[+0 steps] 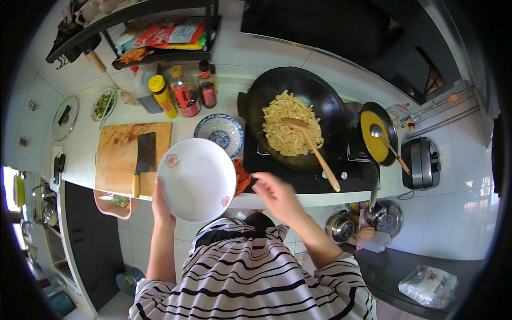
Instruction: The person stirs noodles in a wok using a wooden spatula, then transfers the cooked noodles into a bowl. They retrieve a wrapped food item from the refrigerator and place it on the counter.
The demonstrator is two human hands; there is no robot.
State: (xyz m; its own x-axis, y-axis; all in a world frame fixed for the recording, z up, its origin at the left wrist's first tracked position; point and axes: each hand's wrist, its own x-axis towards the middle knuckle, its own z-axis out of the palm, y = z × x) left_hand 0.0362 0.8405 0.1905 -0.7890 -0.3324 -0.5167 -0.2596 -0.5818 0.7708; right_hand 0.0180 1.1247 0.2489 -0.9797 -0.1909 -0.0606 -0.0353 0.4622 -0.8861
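My left hand grips the left rim of a white plate with pink flower prints; nothing lies on it. To the plate's right, my right hand is in the air, holding nothing, its fingers partly curled and slightly blurred. Beyond that hand a large black wok sits on the gas cooktop. Pale cooked strips of food fill its bottom. A wooden spatula rests in the wok, its handle leaning over the near rim. An orange-red cloth shows beside the plate.
A cleaver lies on the wooden cutting board. Behind the plate sits a blue-and-white bowl, with sauce bottles further back. At right, a pan holds yellow liquid and a ladle, near a rice cooker.
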